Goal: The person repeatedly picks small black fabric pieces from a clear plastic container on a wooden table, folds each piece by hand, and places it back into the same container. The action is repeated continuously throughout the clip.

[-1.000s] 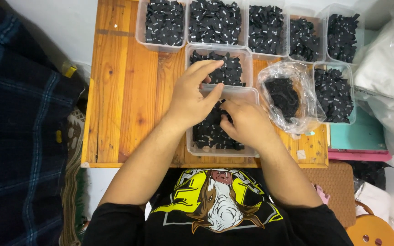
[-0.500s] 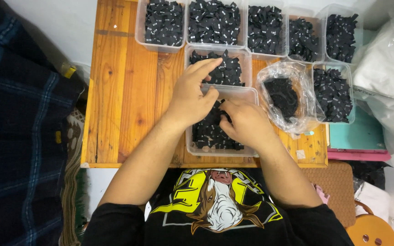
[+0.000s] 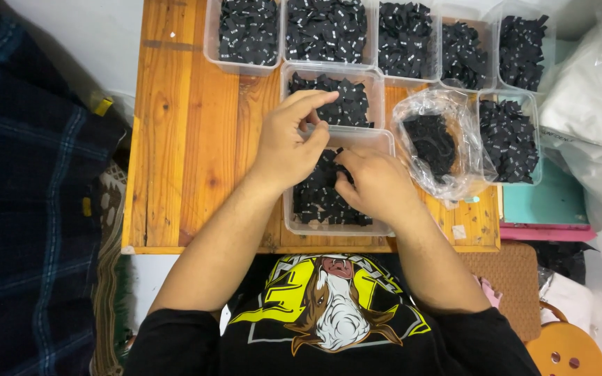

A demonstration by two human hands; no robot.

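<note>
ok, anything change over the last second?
Barely. Left hand lifted its fingers slightly over the near tub; right hand stays down among the black pieces. Whether either grips a piece is unclear. Tubs, bag and table unmoved.

Even, bright light falls from above. The wooden table [image 3: 196, 139] shows clear grain and only soft, short shadows. The white bags [image 3: 593, 90] at the upper right look slightly washed out. Focus is sharp in the middle; the dark plaid cloth [image 3: 29, 209] at left is dim.
</note>
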